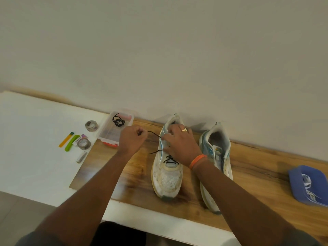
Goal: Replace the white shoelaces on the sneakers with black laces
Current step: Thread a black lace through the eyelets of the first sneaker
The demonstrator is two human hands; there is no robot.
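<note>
Two worn white sneakers stand side by side on a wooden board point(248, 171), toes toward me. The left sneaker point(167, 176) has a black lace point(169, 159) crossed through its lower eyelets. My left hand point(132, 140) grips one end of that lace and holds it out to the left of the shoe. My right hand point(179, 144) rests over the shoe's upper eyelets, fingers curled on the tongue and collar; what the fingertips hold is hidden. The right sneaker point(215, 157) shows no lace. A second black lace point(118, 120) lies coiled in a clear plastic box point(108, 134).
A blue tray point(296, 183) with white laces sits at the board's right end. On the white surface to the left lie an orange strip point(65, 140), a green strip point(71, 142), two round tins point(83, 143) and a small metal clip point(81, 157). The wall runs close behind the shoes.
</note>
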